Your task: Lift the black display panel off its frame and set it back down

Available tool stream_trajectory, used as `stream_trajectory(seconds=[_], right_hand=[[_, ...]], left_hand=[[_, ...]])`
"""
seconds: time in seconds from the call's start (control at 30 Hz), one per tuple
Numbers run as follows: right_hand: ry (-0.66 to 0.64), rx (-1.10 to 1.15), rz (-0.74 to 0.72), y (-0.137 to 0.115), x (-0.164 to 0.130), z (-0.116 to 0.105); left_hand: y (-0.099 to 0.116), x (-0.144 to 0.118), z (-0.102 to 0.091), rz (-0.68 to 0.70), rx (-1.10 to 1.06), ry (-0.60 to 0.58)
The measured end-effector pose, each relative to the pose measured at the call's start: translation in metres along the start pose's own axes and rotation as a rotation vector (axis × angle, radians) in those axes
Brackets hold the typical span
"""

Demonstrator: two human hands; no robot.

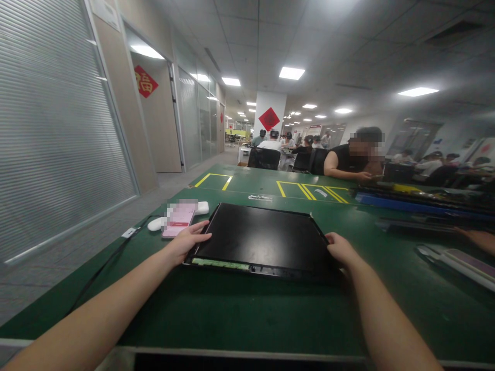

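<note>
Two hands (263, 246), one black panel (263, 237), one phone (178, 219)

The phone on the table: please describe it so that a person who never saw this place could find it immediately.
Start at the long green table and find the big black flat panel that both hands touch. Just beyond the left hand, near the panel's left edge, lies the phone. Its lit pink screen sets it apart from the white oval objects beside it.
</note>
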State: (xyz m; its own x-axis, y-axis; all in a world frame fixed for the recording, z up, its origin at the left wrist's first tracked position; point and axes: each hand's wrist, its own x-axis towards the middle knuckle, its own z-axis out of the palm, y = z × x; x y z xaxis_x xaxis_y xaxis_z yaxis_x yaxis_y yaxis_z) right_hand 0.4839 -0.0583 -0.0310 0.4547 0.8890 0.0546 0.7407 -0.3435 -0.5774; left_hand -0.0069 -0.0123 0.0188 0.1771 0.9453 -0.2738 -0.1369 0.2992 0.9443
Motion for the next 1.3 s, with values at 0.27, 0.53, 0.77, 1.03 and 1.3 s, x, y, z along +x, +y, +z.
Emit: stream_trajectory(seconds=[0.27,0.53,0.77,1.03,1.3], right_hand=[[0.005,0.037,0.016,0.001,0.0,0.0],[0.02,0.029,0.013,0.001,0.002,0.001],[0.049,-0.011,0.031,-0.001,0.002,0.003],[0.063,-0.012,0.078,-0.003,0.003,0.005],[0.124,0.192,0.039,-0.009,0.001,0.004]], left_hand=[[0.002,-0.005,0.009,-0.017,-0.052,-0.02],[-0.001,-0.001,0.001,0.056,-0.116,-0.052],[0.001,-0.002,-0.001,0.139,-0.148,-0.1],[0.003,-0.005,0.002,0.264,-0.154,-0.147],[0.005,-0.009,0.004,0.335,-0.155,-0.214]])
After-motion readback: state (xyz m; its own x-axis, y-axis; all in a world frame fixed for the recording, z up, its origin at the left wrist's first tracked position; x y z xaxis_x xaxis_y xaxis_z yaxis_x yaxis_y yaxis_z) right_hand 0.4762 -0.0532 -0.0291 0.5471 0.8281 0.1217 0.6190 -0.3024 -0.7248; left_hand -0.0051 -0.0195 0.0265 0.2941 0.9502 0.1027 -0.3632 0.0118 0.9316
